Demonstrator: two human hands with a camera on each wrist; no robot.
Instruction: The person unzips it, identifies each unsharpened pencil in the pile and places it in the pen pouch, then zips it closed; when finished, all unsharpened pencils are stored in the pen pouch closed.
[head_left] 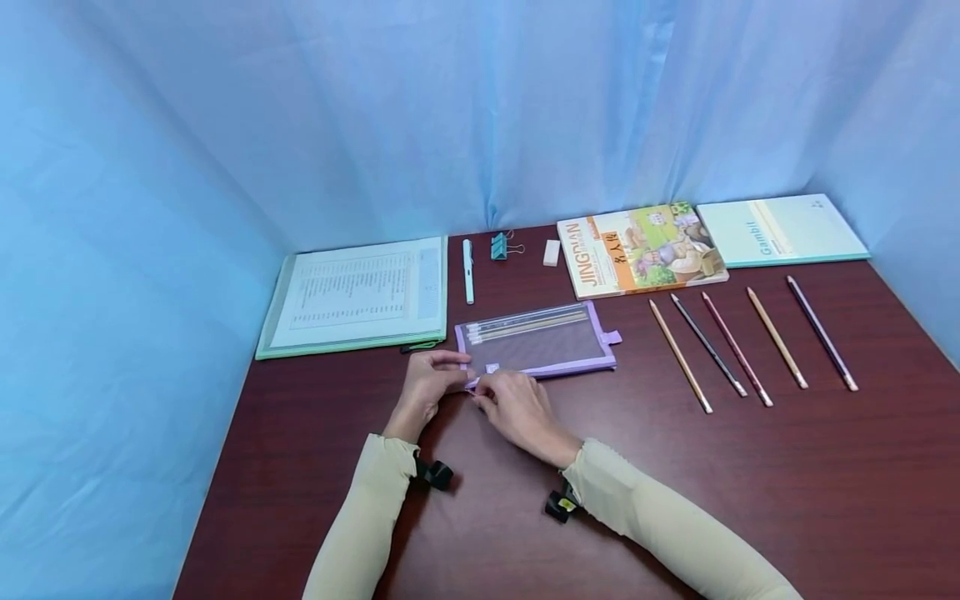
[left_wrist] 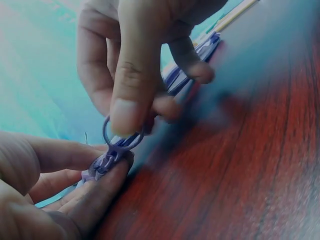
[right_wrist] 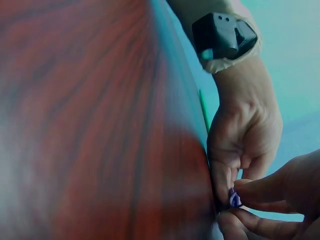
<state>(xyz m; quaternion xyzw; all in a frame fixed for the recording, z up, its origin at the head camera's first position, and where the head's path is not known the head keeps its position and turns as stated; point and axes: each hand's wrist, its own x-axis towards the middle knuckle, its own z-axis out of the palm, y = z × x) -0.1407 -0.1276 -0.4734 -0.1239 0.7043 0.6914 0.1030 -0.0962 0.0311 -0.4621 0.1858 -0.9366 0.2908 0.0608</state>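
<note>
A purple-edged mesh pencil pouch lies on the table with several thin sticks, pencil-like, showing inside along its far side. At its near left corner my left hand pinches the end of the zipper edge between thumb and fingers. Just right of it, my right hand has thumb and fingertips at the zipper's ring pull. The left wrist view shows that thumb laid over the ring, with the purple slider right at the left fingertips. In the right wrist view, both hands meet around the purple zipper end.
Right of the pouch lie several pencils. Behind are a picture-covered book, a pale notebook, an eraser, a teal binder clip and a pen. A green-edged document folder sits at left.
</note>
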